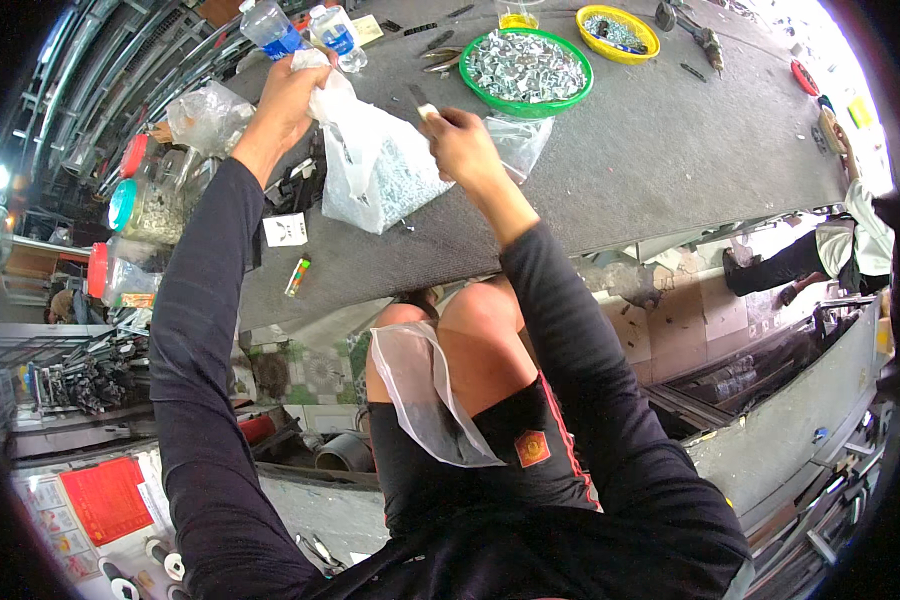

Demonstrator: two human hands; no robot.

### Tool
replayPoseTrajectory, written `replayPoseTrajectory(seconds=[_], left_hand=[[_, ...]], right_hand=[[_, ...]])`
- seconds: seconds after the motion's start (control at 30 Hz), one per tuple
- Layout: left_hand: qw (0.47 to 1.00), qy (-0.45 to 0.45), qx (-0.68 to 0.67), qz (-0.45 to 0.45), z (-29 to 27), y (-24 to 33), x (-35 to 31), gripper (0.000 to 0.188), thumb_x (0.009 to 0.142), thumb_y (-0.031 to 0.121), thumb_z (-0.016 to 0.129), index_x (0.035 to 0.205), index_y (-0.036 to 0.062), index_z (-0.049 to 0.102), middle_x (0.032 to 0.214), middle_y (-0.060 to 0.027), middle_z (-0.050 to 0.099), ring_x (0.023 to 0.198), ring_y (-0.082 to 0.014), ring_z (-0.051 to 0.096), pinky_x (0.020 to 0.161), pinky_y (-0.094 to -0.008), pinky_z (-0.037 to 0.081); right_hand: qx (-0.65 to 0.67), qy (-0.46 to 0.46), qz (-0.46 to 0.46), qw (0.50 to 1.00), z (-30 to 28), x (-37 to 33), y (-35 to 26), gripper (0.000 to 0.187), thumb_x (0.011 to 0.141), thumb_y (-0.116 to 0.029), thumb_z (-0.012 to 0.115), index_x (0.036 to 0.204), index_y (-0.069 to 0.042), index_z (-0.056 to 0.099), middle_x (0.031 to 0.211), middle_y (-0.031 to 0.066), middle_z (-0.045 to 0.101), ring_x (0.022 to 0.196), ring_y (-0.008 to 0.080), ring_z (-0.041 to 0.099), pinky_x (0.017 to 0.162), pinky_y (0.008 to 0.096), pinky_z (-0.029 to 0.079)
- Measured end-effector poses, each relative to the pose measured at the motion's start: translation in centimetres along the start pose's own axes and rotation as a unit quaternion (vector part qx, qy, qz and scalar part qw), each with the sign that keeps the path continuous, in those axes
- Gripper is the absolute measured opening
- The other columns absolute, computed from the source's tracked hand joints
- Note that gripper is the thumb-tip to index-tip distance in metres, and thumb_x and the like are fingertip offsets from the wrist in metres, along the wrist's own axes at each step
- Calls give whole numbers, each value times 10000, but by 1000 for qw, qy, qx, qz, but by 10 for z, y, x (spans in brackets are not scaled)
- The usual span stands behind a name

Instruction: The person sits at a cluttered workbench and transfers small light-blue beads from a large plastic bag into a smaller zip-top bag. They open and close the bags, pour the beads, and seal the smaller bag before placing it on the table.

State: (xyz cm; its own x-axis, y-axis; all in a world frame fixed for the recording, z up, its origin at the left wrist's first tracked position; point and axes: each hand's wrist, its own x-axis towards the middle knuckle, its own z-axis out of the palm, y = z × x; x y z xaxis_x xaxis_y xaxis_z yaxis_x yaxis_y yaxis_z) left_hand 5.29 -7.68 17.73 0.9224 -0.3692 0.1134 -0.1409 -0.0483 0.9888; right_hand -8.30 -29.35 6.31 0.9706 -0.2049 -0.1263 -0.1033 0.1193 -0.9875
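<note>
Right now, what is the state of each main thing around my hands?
White plastic bag: loaded, top gathered
Left grip: closed on that bag
Right grip: closed on thin tool
Green basket: heaped with metal clips
Yellow basket: partly full
Teal-lidded jar: lid on
Clear lap bag: apparently empty

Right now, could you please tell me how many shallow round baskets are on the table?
2: the green basket beyond the right hand, and the smaller yellow basket to the green one's right. Both are in plain view.
</note>
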Motion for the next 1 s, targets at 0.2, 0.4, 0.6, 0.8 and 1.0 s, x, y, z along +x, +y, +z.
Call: replayPoseTrajectory(seconds=[0.2,0.4,0.6,0.8,1.0], left_hand=[[997,-43,-29,51,7,21,-16,262,814,-95,475,994,25,622,1021,-111,684,931,-285,740,926,-419,620],[997,-5,-26,67,16,25,-14,274,857,-150,402,893,15,618,855,-74,608,595,-174,575,599,-370,478],[996,-42,-8,74,20,29,-26,248,846,-152,396,870,26,567,909,-81,593,579,-113,461,563,-311,381],[998,-33,-31,45,14,30,-27,252,810,-155,380,851,29,547,879,-84,572,534,-106,411,514,-315,352],[995,-6,-84,45,-7,36,-19,275,812,-173,360,880,43,515,857,-76,510,558,-120,392,548,-325,342]], right_hand=[[-240,-60,-13,969,50,64,-44,394,1080,-312,640,1193,27,807,863,166,777,694,296,744,639,443,605],[-285,19,-132,949,79,12,-34,364,1024,-304,657,1068,13,831,1053,343,785,1064,519,777,938,543,621],[-283,19,-149,947,73,8,-35,379,1026,-307,656,1067,31,822,1034,353,773,1036,526,773,950,555,614],[-290,-16,-178,940,78,-17,-35,344,1011,-249,636,959,43,808,972,351,760,962,532,773,925,592,616],[-281,-38,-156,946,32,-71,-35,297,1016,-252,672,1039,9,810,990,295,779,989,483,789,877,519,614]])
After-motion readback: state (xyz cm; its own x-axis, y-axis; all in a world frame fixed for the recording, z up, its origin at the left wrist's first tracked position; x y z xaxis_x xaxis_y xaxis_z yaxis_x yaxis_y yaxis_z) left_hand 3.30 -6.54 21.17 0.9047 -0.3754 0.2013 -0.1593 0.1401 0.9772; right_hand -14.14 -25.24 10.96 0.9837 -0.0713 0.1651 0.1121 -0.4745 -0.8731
